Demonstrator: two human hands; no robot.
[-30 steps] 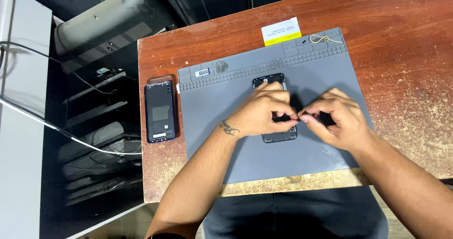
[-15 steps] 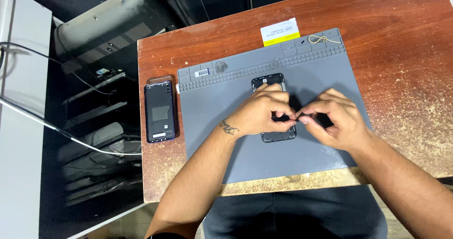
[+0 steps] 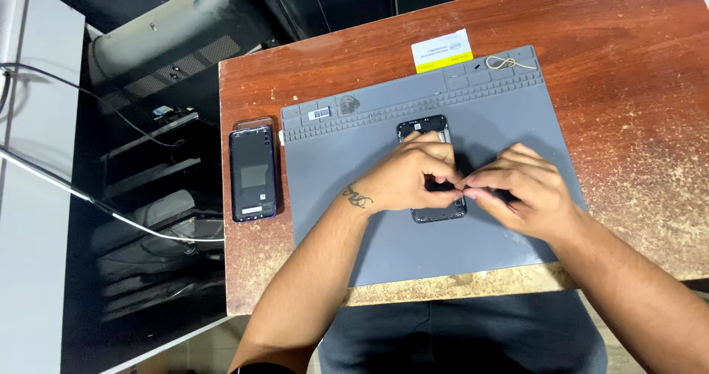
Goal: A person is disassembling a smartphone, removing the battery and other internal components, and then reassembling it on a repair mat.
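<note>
Opened phone body (image 3: 432, 169), dark frame with the back off, lies flat near the middle of the grey work mat (image 3: 384, 234), its long axis running away from the person. Upper end with the camera cut-out shows clear; the lower half is mostly covered by the hands. Left hand (image 3: 405, 178) rests over the frame's left side, fingers (image 3: 442, 173) curled and pinched narrow at the phone's right edge. Right hand (image 3: 526, 195) meets it there, fingertips closed tight against the left hand's; whatever sits between them is too small to make out. The frame looks light, thin and stiff, probably fragile around exposed parts, so best held by its outer edges rather than the open middle. The mat covers most of the counter (image 3: 635, 86), a worn reddish wooden top. A second phone (image 3: 254, 173), dark and glossy, lies just left of the mat. A white and yellow card (image 3: 442, 50) sits at the mat's far edge; a small loop of pale cord (image 3: 506, 63) rests in the mat's top right tray section.
</note>
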